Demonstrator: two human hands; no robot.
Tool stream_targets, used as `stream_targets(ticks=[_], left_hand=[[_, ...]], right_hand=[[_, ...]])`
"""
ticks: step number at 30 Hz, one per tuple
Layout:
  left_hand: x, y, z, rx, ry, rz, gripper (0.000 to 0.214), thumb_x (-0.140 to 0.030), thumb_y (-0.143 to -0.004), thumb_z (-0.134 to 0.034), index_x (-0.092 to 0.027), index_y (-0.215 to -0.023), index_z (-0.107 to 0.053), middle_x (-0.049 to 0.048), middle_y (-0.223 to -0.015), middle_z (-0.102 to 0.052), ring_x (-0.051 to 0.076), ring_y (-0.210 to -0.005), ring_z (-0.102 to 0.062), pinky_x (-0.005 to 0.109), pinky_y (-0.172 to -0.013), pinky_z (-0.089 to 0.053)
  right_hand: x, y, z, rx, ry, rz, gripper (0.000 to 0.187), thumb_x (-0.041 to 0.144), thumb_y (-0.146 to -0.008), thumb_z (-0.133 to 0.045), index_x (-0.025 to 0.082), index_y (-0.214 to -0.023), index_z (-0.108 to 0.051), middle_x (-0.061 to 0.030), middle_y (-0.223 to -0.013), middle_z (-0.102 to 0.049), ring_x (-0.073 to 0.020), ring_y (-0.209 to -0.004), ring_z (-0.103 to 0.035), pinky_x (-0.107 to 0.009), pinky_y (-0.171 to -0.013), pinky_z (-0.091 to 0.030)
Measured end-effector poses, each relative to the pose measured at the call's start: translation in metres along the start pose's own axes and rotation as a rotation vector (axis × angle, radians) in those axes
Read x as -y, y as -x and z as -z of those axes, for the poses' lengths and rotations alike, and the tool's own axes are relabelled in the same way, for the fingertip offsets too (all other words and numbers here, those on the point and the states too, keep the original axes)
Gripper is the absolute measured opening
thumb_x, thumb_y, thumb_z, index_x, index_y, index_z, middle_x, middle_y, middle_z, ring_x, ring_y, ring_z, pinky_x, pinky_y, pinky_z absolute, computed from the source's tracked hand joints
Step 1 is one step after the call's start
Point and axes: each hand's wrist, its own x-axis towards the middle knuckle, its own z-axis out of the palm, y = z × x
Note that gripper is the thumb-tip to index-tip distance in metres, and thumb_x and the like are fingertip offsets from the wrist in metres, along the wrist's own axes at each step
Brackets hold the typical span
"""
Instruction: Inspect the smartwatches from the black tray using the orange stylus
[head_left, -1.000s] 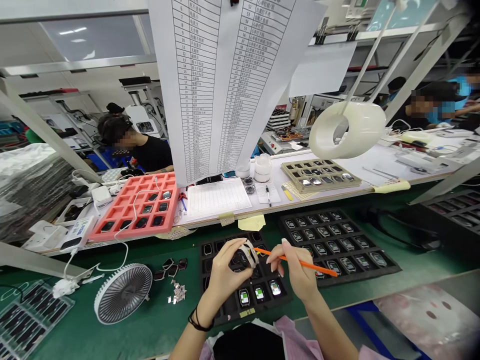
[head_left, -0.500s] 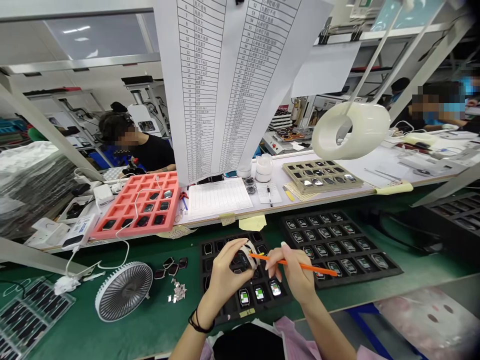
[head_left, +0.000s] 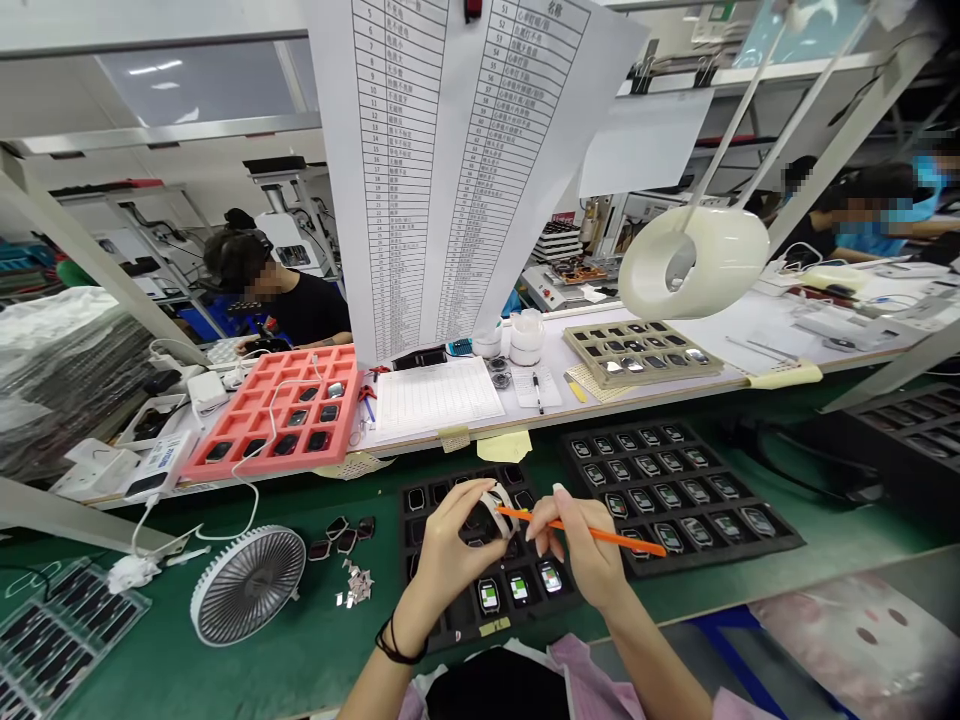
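1. Our left hand [head_left: 450,548] is clamped around a small white-cased smartwatch body [head_left: 493,508], held just above the black pocketed tray [head_left: 407,535] at the near edge of the green desk [head_left: 315,640].
2. Our right hand [head_left: 583,552] pinches a thin orange stick [head_left: 607,535] like a pen, with its tip at the watch, seemingly touching.
3. Three watches with lit screens [head_left: 519,587] sit in the tray's front row. The other pockets look dark, so we judge this tray only partly worked through.
4. Both wrists hover off the desk, forearms angled inward.
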Motion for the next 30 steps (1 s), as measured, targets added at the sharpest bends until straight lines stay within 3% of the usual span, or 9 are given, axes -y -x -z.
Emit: stream_targets(ticks=[8, 30], left_hand=[[-0.0021, -0.0016, 0.0012, -0.026, 0.004, 0.012, 0.051, -0.006, -0.067, -0.065, -0.019, -0.117, -0.061, 0.0109, -0.112, -0.068, 0.026, -0.104, -0.065, 0.041, -0.088, -0.057], [-0.0017, -0.0007, -0.001, -0.053, 0.005, -0.007, 0.05, -0.005, -0.066, -0.065, -0.017, -0.114, -0.062, 0.0105, -0.11, -0.068, 0.025, -0.101, -0.066, 0.038, -0.087, -0.057]], right_hand=[[-0.0032, -0.0034, 0.005, -0.174, -0.129, -0.031, 0.056, 0.04, -0.097, -0.041, 0.017, -0.053, -0.067, -0.0018, -0.04, -0.053, -0.0097, -0.034, -0.042, -0.023, -0.033, -0.025], [-0.0009, -0.0055, 0.002, -0.151, -0.083, -0.026, 0.057, 0.041, -0.098, -0.039, 0.017, -0.052, -0.063, -0.0011, -0.039, -0.05, -0.0094, -0.034, -0.04, -0.022, -0.032, -0.021]])
